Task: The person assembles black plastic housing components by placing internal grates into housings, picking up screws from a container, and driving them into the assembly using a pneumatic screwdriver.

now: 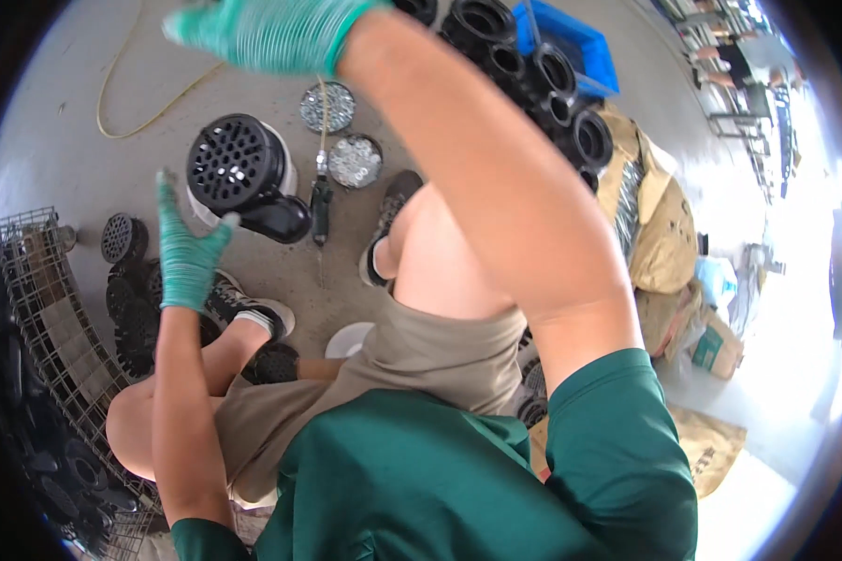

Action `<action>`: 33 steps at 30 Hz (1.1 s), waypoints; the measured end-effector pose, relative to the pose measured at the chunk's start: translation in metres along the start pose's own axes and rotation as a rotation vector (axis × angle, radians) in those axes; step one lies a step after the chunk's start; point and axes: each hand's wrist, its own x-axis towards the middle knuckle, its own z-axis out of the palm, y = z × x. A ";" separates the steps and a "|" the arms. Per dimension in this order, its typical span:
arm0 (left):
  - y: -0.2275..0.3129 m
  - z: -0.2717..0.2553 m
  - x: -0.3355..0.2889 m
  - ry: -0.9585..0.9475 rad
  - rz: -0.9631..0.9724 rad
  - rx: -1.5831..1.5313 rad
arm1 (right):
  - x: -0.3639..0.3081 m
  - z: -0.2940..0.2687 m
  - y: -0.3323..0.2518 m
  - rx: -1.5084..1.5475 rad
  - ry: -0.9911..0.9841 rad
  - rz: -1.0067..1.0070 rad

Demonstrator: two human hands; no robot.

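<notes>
A round black plastic part (229,159) with a perforated face and a short elbow outlet sits on top of a white bucket (199,208). Beside its near left edge, my left hand (189,257), in a green ribbed glove, has its fingers and thumb spread and holds nothing; whether the thumb touches the part I cannot tell. My right hand (267,35), gloved alike, is stretched out beyond the part, partly cut by the upper edge, with nothing visible in it. A dark air screwdriver (321,208) on a yellowish hose points down near the part's right side.
Two round dishes hold small pieces: silvery ones (327,107) and whitish ones (355,161). Black ring-shaped parts (552,79) are piled by a blue crate (585,47). A wire basket (42,271) and perforated black parts (122,238) stand left. Sacks (664,234) lie right; a person (753,61) is farther off.
</notes>
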 end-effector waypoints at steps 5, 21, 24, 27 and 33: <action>0.028 -0.045 0.004 0.045 -0.008 -0.076 | -0.100 -0.150 -0.061 0.070 0.301 0.009; 0.141 -0.178 -0.080 -0.124 0.212 0.232 | -0.574 -0.067 -0.169 0.744 0.318 1.648; 0.128 -0.180 -0.073 -0.126 0.132 0.212 | -0.616 -0.012 -0.163 0.773 0.186 1.795; 0.129 -0.166 -0.068 -0.153 0.100 0.202 | -0.654 0.053 -0.144 0.594 0.130 1.719; 0.168 -0.141 -0.065 -0.198 0.061 0.281 | -0.653 0.167 -0.070 0.360 0.019 1.640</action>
